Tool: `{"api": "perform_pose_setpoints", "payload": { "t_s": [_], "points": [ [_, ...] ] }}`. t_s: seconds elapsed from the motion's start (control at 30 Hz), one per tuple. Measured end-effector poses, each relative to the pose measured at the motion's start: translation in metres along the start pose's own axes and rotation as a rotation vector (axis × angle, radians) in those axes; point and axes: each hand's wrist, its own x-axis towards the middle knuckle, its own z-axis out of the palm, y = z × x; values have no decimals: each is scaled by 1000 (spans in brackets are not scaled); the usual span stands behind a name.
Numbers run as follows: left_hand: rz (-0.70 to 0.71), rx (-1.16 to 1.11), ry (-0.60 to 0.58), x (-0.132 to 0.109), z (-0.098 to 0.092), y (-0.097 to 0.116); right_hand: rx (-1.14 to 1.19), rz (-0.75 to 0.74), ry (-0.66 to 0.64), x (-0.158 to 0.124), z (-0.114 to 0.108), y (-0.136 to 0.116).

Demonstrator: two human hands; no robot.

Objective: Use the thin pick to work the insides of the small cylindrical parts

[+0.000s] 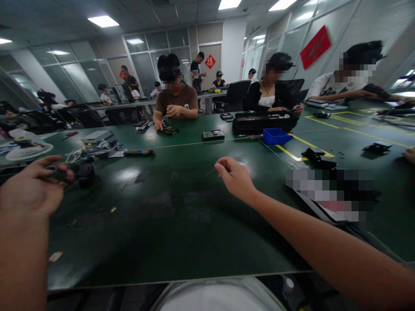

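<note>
My left hand (39,185) is raised at the left edge, its fingers closed round a dark object (58,174) that is too blurred to name. Just beyond it lies a black device (84,172) on the green table (168,246). Over the middle of the table, my right hand (235,177) pinches a thin, needle-like piece (210,172) between thumb and fingertips, its tip pointing left and slightly down.
Farther back are a screwdriver-like tool (139,152), a hard drive (213,134), a blue tray (275,136) and a long black case (264,123). Black brackets (319,158) lie at the right. Cables (78,153) clutter the left. Several people work across the table.
</note>
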Motion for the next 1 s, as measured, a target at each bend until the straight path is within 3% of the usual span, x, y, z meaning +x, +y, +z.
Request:
{"api": "perform_pose_setpoints", "payload": {
  "t_s": [0.13, 0.27, 0.4, 0.47, 0.6, 0.77, 0.87, 1.0],
  "points": [
    [-24, -198, -171, -17, 69, -5, -18, -1, 13, 0, 1, 3],
    [-138, -244, -403, -49, 138, -12, -9, 14, -12, 0, 2, 3],
    [-111, -210, -651, -87, 188, -38, -34, 9, -12, 2, 1, 0],
    [-27, -97, -735, -105, 205, -56, -46, 1, 21, 1, -1, -2],
    [174, 250, -775, -125, 221, -90, -53, -20, 115, -2, -6, -7],
    [257, 287, -837, -117, 213, -115, 173, -68, 266, -6, -7, -12],
    [304, 268, -852, -108, 208, -121, 266, -66, 220, -8, -6, -13],
    [292, 232, -841, -107, 208, -124, 191, -75, 147, -9, -5, -13]
  ]
}}
